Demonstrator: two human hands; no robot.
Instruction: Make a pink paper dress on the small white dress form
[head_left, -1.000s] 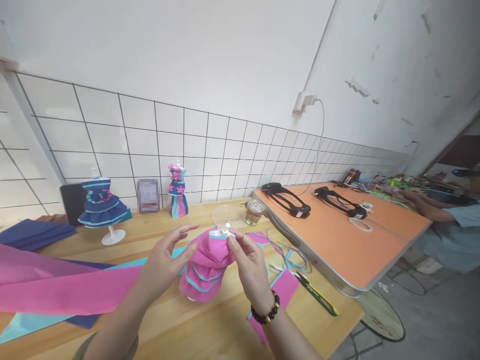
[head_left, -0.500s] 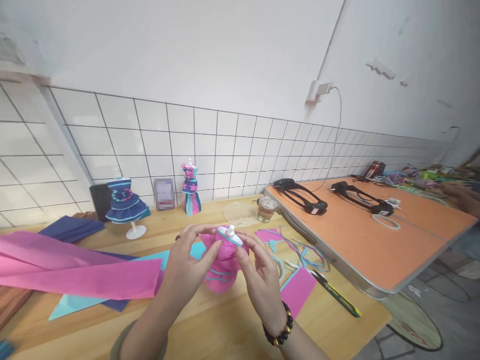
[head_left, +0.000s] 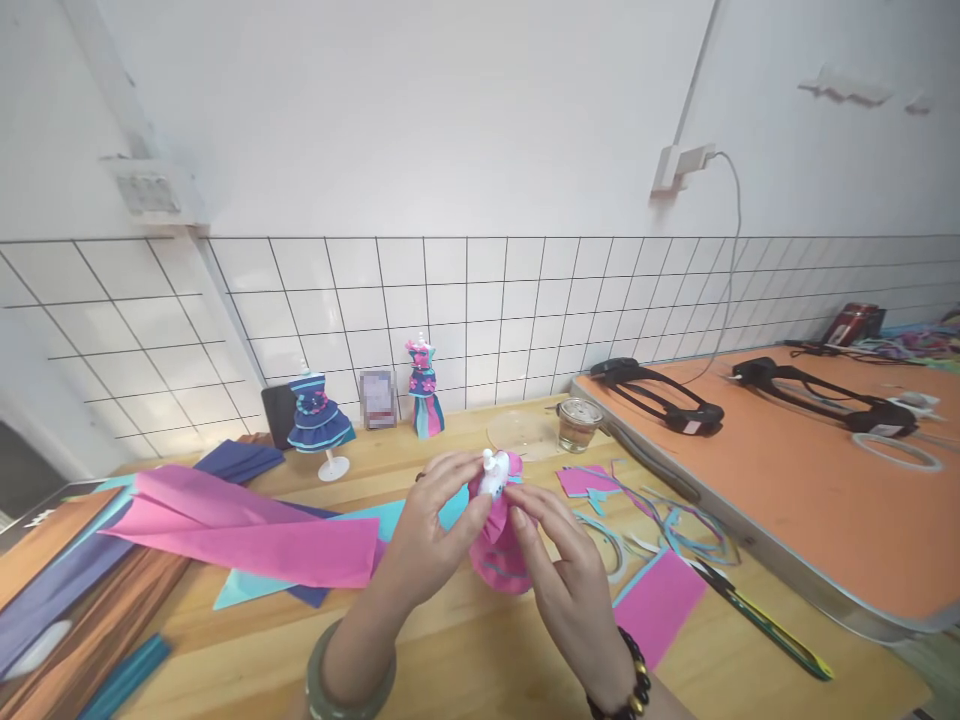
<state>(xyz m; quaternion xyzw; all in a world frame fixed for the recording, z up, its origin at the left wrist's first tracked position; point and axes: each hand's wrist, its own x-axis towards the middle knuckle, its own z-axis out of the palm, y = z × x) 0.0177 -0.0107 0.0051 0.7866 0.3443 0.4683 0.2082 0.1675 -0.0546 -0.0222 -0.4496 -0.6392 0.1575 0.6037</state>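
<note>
A small white dress-form mannequin stands between my hands, clothed in a pink dress with a ruffled top and a layered skirt. My left hand closes on the dress top from the left, thumb and fingers at the mannequin's shoulder. From the right, my right hand pinches the dress near the chest with thumb and index finger. Behind them are two more dressed mannequins, one in a blue tiered dress, the other in a multicoloured dress.
Pink fabric lies over turquoise and navy pieces at left. To the right are a pink sheet, a yellow-green cutter, thin cords and a glass. Black headsets rest on the orange table.
The mannequin has turned in my hands, its shoulders now seen more from the side. My view has swung left, and a person's hand at far right has left it.
</note>
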